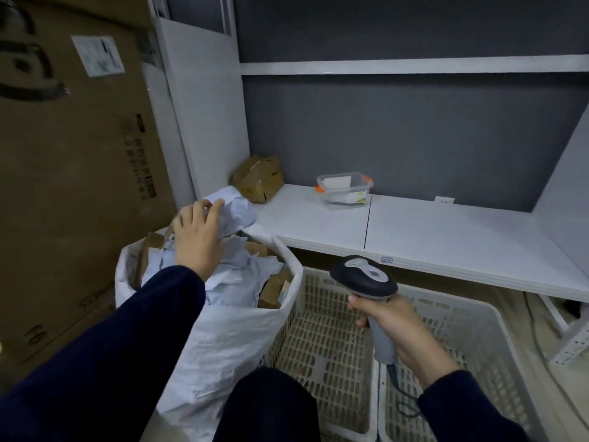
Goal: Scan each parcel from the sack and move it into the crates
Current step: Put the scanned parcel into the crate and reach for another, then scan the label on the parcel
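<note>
White poly parcel [234, 207]: raised just above the open sack [223, 333]; my left hand [197, 237] reaches forward, back of the hand up, fingers curled over its crumpled top edge. Sack: stands left of two pale slotted crates [322, 339], touching the nearer one. Scanner [365, 277]: upright in my right hand [393, 333], fingers wrapped round the grey handle, above the crates.

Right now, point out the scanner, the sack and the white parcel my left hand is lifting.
scanner [363, 277], head view, on top of its dark head.
sack [216, 346], head view, on its white front wall.
white parcel [236, 208], head view, on its crumpled wrap.
</note>
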